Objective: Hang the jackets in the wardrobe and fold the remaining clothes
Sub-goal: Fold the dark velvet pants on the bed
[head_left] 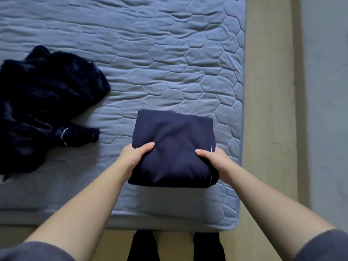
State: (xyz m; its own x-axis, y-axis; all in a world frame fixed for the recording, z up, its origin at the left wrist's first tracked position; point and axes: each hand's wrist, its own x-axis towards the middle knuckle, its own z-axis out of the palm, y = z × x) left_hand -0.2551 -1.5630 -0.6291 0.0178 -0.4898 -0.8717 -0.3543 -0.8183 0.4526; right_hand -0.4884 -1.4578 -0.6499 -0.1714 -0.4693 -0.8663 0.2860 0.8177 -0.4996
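Left hand (134,157) and right hand (216,160) grip the folded navy garment (173,149) by its sides, thumbs on top. It sits on the bed (169,63) near its corner; crumpled dark clothes (43,102) at 9 o'clock.

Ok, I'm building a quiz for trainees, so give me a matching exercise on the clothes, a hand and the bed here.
Things:
1 folded navy garment
2 dark fleecy heap
3 right hand
4 quilted mattress

States:
A crumpled, unfolded, at the left
B light blue, under both garments
C held at both sides
D grips the edge with pale piping

Pairs: 1-C, 2-A, 3-D, 4-B
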